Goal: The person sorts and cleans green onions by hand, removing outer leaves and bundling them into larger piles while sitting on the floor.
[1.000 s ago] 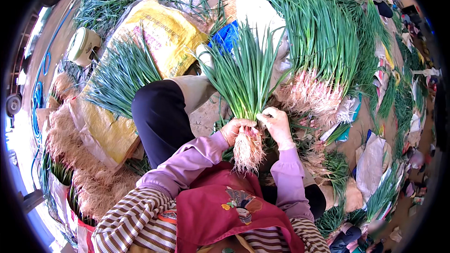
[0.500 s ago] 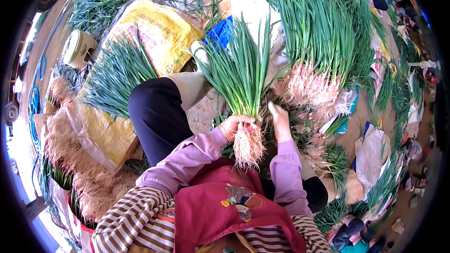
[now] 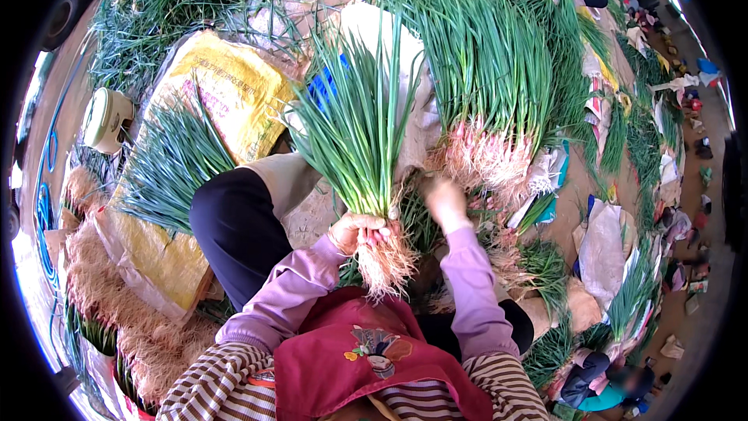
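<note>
My left hand (image 3: pixel 354 231) holds a bunch of green onions (image 3: pixel 358 168) just ahead of my red apron (image 3: pixel 312 366). Its fingers are clamped around the stems just above the roots; the long leaves fan out away from the apron and the shaggy, pale roots hang toward it. My right hand (image 3: pixel 446 201) is just to the right of the bunch, also ahead of the apron. It is blurred, so I cannot tell whether its fingers are together or apart, or whether they hold anything.

The work looks partway along. Left of the apron, packed onions (image 3: pixel 132 288) lie with their roots in a thick mat; I take these to be done. Ahead and left of the apron, a spread of leaves (image 3: pixel 175 160) lies over a yellow sack (image 3: pixel 249 93), with a cream bucket (image 3: pixel 105 121) farther left. Ahead and right of the apron sits a large heap (image 3: pixel 491 70) of onions with pinkish ends and straggly roots. That seems to be what is left, and it is plenty.
</note>
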### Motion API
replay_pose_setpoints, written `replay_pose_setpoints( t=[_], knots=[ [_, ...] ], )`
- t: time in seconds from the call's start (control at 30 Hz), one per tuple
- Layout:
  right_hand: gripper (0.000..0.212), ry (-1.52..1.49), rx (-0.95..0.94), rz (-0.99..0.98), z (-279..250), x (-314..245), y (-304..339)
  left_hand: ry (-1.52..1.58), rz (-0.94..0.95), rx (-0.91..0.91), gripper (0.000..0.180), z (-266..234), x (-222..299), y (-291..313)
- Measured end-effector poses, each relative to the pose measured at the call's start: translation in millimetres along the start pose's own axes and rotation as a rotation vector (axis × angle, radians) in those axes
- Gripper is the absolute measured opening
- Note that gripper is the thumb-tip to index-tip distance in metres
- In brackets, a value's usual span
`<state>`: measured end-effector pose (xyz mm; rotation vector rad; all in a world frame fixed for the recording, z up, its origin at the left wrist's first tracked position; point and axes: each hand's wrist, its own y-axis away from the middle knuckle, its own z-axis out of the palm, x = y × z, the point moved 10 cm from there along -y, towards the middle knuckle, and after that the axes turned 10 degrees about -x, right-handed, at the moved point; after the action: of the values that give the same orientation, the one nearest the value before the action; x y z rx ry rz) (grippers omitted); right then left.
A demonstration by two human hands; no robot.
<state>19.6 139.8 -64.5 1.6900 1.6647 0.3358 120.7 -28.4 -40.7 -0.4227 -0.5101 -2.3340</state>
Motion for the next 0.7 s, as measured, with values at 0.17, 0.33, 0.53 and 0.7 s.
replay_pose_setpoints(
  t=[0.17, 0.33, 0.53, 0.7],
  knots=[
    [0.036, -0.023, 0.528, 0.193, -145, 20, -38, 0.076, -0.006, 0.035, 0.028, -5, -6, -15],
    [0.027, -0.348, 0.340, -0.015, -113, -14, -13, 0.455, 0.038, 0.086, 0.024, -7, -4, -12],
    [0.022, -0.657, -0.011, -0.492, 12, -47, 95, 0.386, -0.009, 0.044, 0.028, -10, -23, -31],
    [0.026, -0.773, 0.126, -0.197, -22, -13, 68, 0.533, 0.002, -0.025, 0.044, 33, -14, -28]
  ],
)
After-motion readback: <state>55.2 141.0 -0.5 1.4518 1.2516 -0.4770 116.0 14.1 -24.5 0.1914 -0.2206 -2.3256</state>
